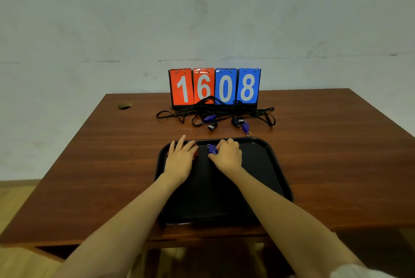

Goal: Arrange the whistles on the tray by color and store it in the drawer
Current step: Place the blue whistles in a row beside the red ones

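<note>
Closest in, both forearms reach over the near edge of the wooden table (pixel 89 165) onto the black tray (pixel 265 179), which sits square in front of the person. The left hand (pixel 179 161) lies flat-ish at the tray's far left corner with fingers spread and draped over a red whistle (pixel 195 151), so only a sliver of red shows and I can't tell if it's actually pinched or just pressed down. The right hand (pixel 226 154) is curled shut around a blue whistle (pixel 212 149) near the far middle of the tray; its long axis looks to run roughly toward the far edge, tilted a bit left, though which end is the mouthpiece is hidden. Past the tray, more whistles sit tangled in black lanyards (pixel 215 111): a blue one (pixel 210 118), another blue one with a key ring (pixel 245 126), and a couple of dark ones (hard to count in that mess). Behind them stands the flip scoreboard (pixel 214 87) reading 1608. Main risk I see: pulling one whistle drags the whole lanyard knot, maybe tipping the scoreboard or sweeping sorted ones out of their colour groups.
</note>
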Demonstrator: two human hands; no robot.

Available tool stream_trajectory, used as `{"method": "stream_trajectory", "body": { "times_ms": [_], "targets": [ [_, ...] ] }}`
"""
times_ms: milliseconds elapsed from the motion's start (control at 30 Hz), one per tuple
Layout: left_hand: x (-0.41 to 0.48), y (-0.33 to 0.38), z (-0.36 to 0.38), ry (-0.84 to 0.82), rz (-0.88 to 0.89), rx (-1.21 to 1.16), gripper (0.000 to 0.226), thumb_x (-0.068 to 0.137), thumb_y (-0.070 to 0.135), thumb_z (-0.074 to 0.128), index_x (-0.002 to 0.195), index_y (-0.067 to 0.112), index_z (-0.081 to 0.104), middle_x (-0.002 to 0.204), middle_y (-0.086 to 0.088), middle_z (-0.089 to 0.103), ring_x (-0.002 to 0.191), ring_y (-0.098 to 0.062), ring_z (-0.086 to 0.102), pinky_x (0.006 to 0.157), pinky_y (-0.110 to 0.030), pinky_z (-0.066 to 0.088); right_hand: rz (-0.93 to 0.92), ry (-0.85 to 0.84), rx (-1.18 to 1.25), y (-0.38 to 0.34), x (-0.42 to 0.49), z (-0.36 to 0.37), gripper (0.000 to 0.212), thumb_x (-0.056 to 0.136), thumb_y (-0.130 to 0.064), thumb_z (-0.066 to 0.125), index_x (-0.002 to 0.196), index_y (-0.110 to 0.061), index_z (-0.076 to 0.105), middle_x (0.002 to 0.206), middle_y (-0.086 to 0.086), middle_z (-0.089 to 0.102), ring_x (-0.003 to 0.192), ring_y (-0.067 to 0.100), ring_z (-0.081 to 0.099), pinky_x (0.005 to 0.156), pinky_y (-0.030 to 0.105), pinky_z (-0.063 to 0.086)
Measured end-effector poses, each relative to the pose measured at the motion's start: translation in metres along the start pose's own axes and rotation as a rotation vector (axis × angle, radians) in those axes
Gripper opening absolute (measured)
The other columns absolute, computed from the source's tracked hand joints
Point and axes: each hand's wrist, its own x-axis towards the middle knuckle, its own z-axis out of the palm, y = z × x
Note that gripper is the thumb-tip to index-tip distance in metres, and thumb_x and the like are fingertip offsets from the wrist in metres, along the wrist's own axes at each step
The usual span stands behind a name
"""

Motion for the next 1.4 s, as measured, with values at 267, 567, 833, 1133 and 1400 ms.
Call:
{"method": "stream_trajectory", "body": {
  "times_ms": [267, 567, 833, 1133, 1400],
  "targets": [
    [0.005, -0.004, 0.008, 0.037, -0.007, -0.060, 0.042, 0.100, 0.024, 0.040, 0.142, 0.020, 0.039, 0.150, 0.003, 0.037, 0.147, -0.020, 0.014, 0.119, -0.042, 0.001, -0.047, 0.017, -0.069, -0.010, 0.007, 0.017, 0.044, 0.085, -0.047, 0.059, 0.114, -0.014, 0.057, 0.122, 0.006, 0.049, 0.118, 0.024, 0.043, 0.098, 0.039, 0.037],
    [0.004, -0.007, 0.008, 0.037, -0.010, -0.069, 0.044, 0.099, 0.028, 0.043, 0.142, 0.020, 0.038, 0.150, 0.003, 0.038, 0.146, -0.018, 0.017, 0.119, -0.043, 0.003, -0.042, -0.008, -0.091, -0.010, 0.004, 0.016, 0.054, 0.083, -0.056, 0.055, 0.117, -0.013, 0.054, 0.121, 0.007, 0.049, 0.117, 0.025, 0.043, 0.097, 0.040, 0.037],
    [0.003, -0.004, 0.006, 0.042, -0.009, -0.074, 0.043, 0.098, 0.024, 0.045, 0.140, 0.019, 0.039, 0.149, 0.002, 0.039, 0.146, -0.017, 0.017, 0.119, -0.044, 0.003, -0.075, -0.085, -0.029, -0.006, -0.004, 0.012, 0.045, 0.084, -0.044, 0.058, 0.118, -0.015, 0.053, 0.121, 0.005, 0.048, 0.116, 0.022, 0.043, 0.100, 0.039, 0.035],
    [0.003, -0.003, 0.006, 0.030, -0.005, -0.108, 0.043, 0.097, 0.019, 0.046, 0.139, 0.018, 0.041, 0.151, 0.000, 0.034, 0.146, -0.020, 0.015, 0.118, -0.046, 0.007, -0.077, -0.095, -0.006, -0.004, -0.006, 0.008, 0.042, 0.084, -0.040, 0.062, 0.119, -0.018, 0.052, 0.123, 0.004, 0.047, 0.117, 0.022, 0.044, 0.100, 0.038, 0.036],
    [0.021, 0.021, -0.006, 0.227, 0.105, -0.124, 0.049, 0.083, 0.007, 0.051, 0.131, 0.017, 0.051, 0.136, -0.002, 0.046, 0.132, -0.023, 0.033, 0.107, -0.035, 0.021, -0.107, -0.003, 0.037, 0.018, 0.007, -0.026, 0.040, 0.087, -0.023, 0.058, 0.123, -0.013, 0.047, 0.128, 0.007, 0.043, 0.123, 0.024, 0.039, 0.098, 0.037, 0.041]
  ]
}}
